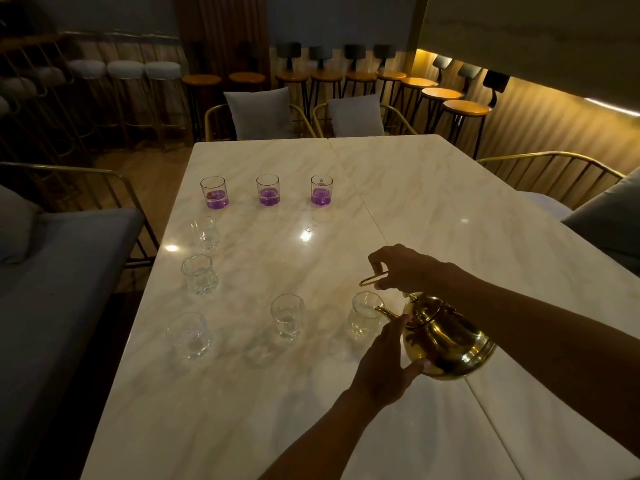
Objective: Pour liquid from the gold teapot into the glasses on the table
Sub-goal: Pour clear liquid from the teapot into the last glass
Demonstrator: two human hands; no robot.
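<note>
Two hands (403,268) on tilted gold teapot (446,337)

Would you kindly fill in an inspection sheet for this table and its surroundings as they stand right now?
Surface: marble table, glossy, with light glare.
Job's things: gold teapot tilted, spout at the near right glass; four more clear glasses look empty; three far glasses hold purple liquid.
Clutter: nothing seen.
Grippers: right hand holds the teapot handle; left hand steadies the teapot body.
Cables: nothing seen.
Surroundings: cushioned chairs, bar stools, dim room.
</note>
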